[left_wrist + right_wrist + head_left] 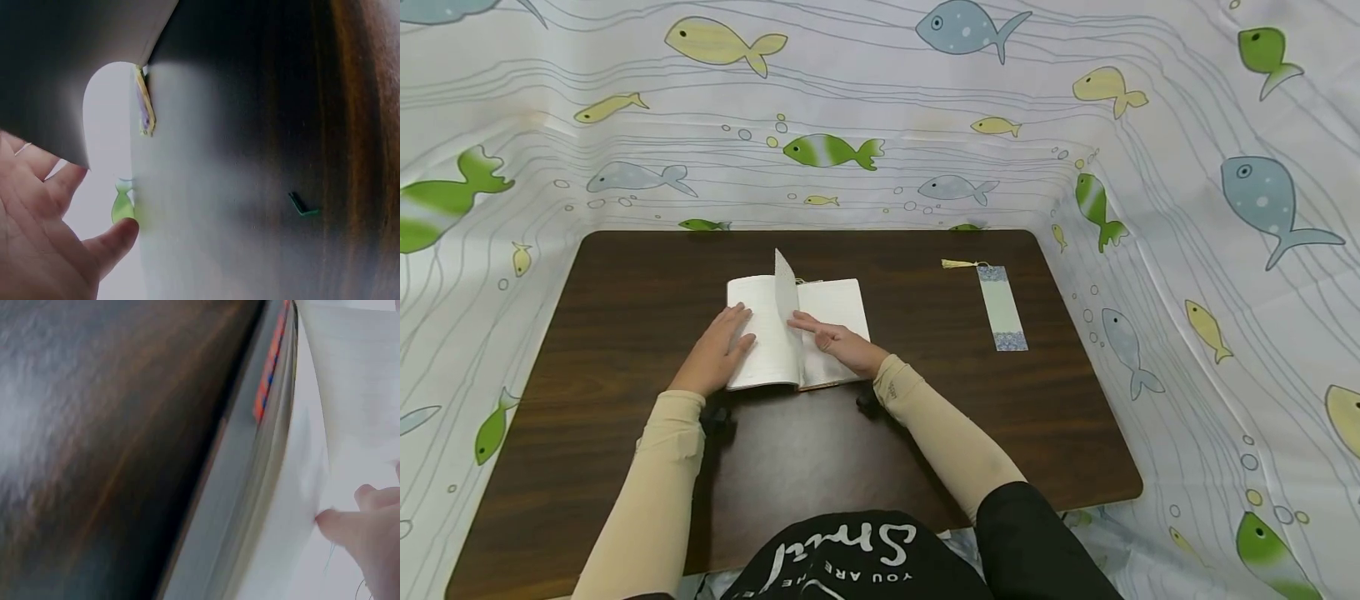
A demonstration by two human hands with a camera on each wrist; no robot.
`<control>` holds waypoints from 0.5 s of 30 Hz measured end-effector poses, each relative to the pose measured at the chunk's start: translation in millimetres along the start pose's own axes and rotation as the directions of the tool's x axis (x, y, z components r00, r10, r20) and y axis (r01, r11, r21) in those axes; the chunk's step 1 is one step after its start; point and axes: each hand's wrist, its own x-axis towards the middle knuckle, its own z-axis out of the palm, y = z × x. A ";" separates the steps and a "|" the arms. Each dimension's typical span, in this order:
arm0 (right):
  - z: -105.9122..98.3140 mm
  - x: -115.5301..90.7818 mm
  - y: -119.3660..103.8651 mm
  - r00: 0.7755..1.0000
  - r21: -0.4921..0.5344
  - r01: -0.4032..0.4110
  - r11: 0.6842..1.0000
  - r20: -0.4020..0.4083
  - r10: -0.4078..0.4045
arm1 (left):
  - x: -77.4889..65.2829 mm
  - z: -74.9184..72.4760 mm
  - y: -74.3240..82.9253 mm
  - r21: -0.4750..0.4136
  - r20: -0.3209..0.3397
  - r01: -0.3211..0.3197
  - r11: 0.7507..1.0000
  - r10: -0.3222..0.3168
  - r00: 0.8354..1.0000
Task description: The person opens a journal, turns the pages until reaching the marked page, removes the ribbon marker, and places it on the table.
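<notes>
White paper pages lie open in a book on the dark brown, round-cornered wooden table, nearer its 12 o'clock edge and well apart from those at 9 and 3. One white leaf stands raised by the spine. The left hand, spread loosely and gripping nothing, rests across the book's outer edge at 8 o'clock. The right hand, at 4 o'clock, touches the leaf with extended fingers, unclasped. Wood stretches between the book and a pale green rectangular bookmark, blue-ended and yellow-tasselled, at its 3 o'clock.
</notes>
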 end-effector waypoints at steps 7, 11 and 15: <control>11.4 7.2 0.5 0.990 -0.409 -0.019 0.912 0.118 0.074 | -3.2 -2.8 1.8 -0.193 -0.020 0.036 0.980 -0.041 0.999; 17.5 10.3 2.1 0.985 -0.534 -0.016 0.845 0.137 0.105 | -1.1 -3.8 3.3 -0.206 -0.005 0.062 0.977 -0.065 0.998; 17.1 10.6 4.8 0.986 -0.561 -0.010 0.828 0.132 0.101 | 1.8 -2.7 1.2 -0.139 0.015 0.082 0.987 -0.081 0.997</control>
